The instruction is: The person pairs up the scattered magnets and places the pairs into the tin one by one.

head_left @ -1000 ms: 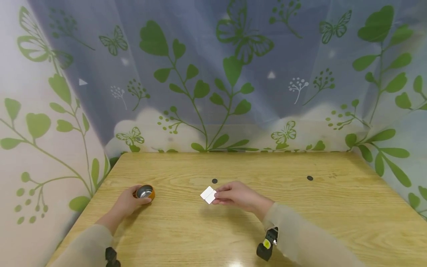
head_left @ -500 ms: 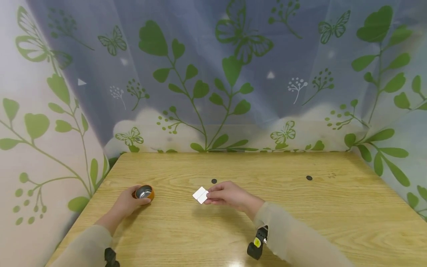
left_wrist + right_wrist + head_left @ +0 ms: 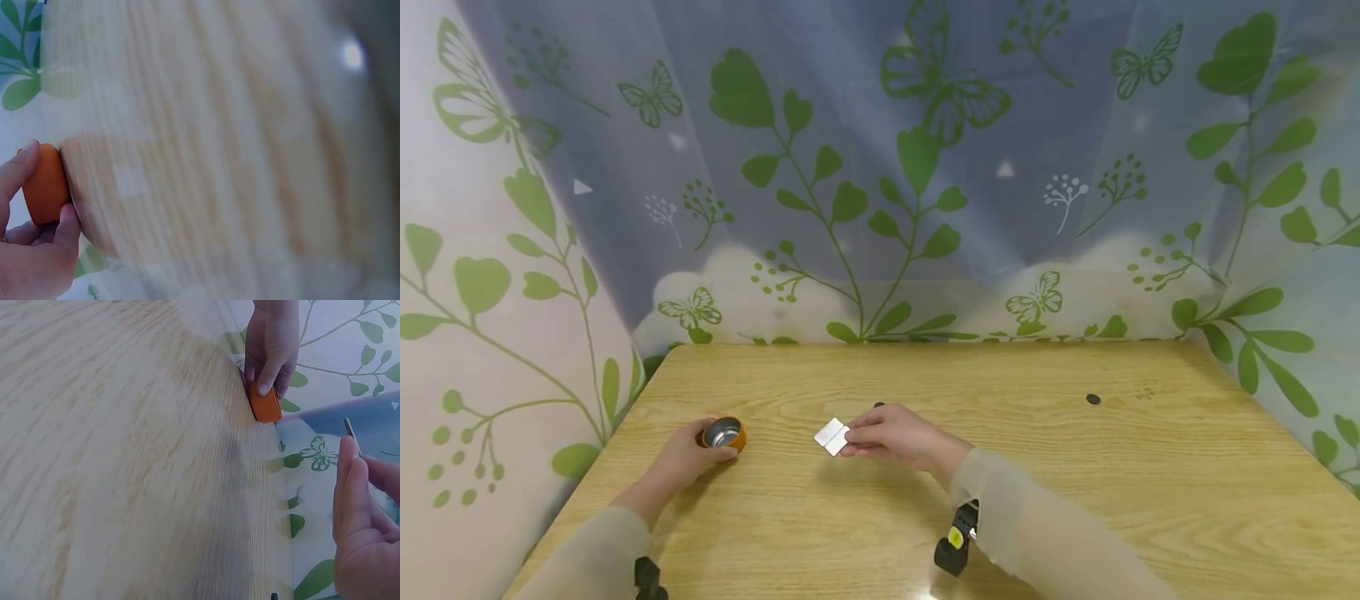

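At the left of the table, my left hand [image 3: 688, 454] holds a small orange bowl [image 3: 739, 437] with a shiny metal inside, fingers and thumb round its sides. The bowl stands upright on the wood, and its orange wall [image 3: 47, 184] shows in the left wrist view. My right hand [image 3: 895, 435] pinches a small flat silvery-white plate [image 3: 831, 436], crossed by a seam, between thumb and fingers. That plate is above the table, to the right of the bowl and apart from it. In the right wrist view its thin edge [image 3: 351, 434] shows above my right fingertips.
One black disc [image 3: 1093, 399] lies on the wooden table [image 3: 1000, 375] at the right. Another black disc [image 3: 879, 404] is partly hidden behind my right hand. A leaf-patterned curtain [image 3: 880, 208] stands along the table's back and sides. Dark straps sit on both wrists.
My right hand has moved left with the plate, closer to the bowl, and now partly covers the middle black disc. The left hand and the bowl have stayed in place.
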The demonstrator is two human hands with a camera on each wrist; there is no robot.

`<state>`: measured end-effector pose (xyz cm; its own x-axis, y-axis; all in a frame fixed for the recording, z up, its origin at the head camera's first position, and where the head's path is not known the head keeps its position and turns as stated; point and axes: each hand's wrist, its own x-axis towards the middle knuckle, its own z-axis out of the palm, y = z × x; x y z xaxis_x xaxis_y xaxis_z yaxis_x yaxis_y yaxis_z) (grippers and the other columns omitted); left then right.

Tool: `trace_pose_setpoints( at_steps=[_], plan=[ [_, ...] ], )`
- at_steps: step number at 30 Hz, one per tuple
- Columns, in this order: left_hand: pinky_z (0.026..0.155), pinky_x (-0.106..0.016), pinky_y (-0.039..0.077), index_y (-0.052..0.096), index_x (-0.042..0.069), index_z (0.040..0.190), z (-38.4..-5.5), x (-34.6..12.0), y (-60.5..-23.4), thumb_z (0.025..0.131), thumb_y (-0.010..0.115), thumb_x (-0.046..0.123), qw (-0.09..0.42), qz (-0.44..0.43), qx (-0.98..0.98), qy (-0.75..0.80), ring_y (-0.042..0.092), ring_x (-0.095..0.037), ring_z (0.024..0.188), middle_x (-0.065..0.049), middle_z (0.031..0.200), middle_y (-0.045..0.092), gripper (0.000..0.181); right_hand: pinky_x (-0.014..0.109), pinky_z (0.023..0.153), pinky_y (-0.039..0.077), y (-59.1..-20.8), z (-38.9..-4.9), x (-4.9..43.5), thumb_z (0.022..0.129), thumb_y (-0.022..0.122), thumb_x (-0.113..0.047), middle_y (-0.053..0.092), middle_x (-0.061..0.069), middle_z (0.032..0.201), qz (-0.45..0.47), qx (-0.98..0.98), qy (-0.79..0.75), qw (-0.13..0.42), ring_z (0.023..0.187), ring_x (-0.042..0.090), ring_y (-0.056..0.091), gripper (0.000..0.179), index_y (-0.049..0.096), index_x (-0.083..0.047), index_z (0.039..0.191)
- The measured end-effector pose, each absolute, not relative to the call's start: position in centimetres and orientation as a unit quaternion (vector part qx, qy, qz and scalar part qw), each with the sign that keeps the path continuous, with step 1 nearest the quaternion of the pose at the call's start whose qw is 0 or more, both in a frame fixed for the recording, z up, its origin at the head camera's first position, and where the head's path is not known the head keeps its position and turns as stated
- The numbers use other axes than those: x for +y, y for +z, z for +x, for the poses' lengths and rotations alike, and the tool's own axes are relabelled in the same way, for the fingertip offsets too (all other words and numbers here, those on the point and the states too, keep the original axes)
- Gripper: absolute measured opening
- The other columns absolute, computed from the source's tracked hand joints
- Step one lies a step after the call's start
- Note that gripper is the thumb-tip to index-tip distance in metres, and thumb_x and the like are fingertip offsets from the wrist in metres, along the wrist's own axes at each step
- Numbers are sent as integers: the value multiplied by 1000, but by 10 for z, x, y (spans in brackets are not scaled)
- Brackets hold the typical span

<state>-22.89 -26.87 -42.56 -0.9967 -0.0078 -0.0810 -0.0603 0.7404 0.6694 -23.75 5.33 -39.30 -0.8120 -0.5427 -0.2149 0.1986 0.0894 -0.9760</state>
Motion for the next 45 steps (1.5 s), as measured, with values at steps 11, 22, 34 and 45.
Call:
trace_pose_setpoints(
  at_steps=[11, 22, 34, 45],
  plan=[
    [93, -54, 38, 38, -15, 130, -229, -271, -428, 81, 74, 25, 27, -6, 935, 353, 45, -49, 113, -38, 124, 45, 73, 20, 71, 52, -395, -240, 34, 91, 56, 1, 66, 21, 97, -120, 671, -673, 287, 81, 15, 67, 27, 56, 16, 114],
    [93, -54, 38, 40, -14, 129, -231, -270, -429, 80, 74, 24, 26, -8, 936, 352, 45, -48, 113, -37, 124, 46, 71, 17, 65, 52, -401, -247, 12, 91, 56, 2, 67, 19, 91, -114, 663, -677, 300, 74, 13, 66, 25, 57, 14, 111],
    [93, -54, 38, 40, -14, 129, -232, -273, -428, 79, 75, 23, 22, -12, 935, 353, 45, -48, 113, -37, 124, 46, 72, 16, 63, 51, -396, -255, -9, 90, 57, 0, 67, 20, 94, -106, 659, -679, 306, 75, 13, 66, 26, 58, 12, 113],
    [94, -54, 37, 40, -15, 129, -231, -271, -428, 79, 75, 23, 26, -13, 935, 354, 45, -48, 113, -37, 123, 46, 72, 16, 62, 51, -395, -259, -27, 90, 57, 2, 67, 22, 92, -102, 655, -683, 307, 69, 11, 66, 25, 60, 13, 112]
  ],
)
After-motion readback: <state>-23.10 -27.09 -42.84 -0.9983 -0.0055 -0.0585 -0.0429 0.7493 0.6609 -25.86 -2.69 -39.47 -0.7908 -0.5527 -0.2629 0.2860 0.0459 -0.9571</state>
